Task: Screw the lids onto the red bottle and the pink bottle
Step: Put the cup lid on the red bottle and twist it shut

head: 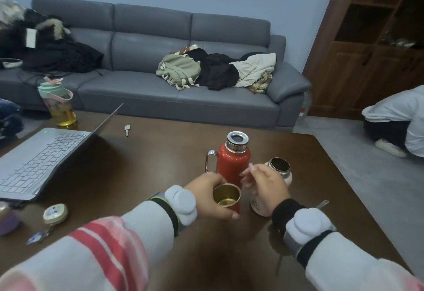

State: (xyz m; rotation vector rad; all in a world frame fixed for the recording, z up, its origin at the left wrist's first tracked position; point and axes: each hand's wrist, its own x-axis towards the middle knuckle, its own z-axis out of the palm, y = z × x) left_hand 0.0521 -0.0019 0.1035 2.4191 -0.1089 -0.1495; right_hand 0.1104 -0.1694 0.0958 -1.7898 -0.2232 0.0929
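Observation:
The red bottle (234, 164) stands upright on the dark wooden table (160, 164), its steel neck uncovered and a metal loop handle at its left side. My left hand (211, 196) holds a red cup-shaped lid (226, 196) with a golden inside, mouth facing up, just in front of the red bottle. Right of it stands the pink bottle (281, 176), its mouth also uncovered. My right hand (266, 187) hovers in front of the pink bottle with fingers spread and nothing in it, hiding most of its body.
An open laptop (43, 160) lies at the left. A tinted jug (58, 105) stands at the far left edge. A key (126, 129), a round keyring tag (55, 213) and a purple object (8, 222) lie on the table. A person crouches on the floor (399, 125) at right.

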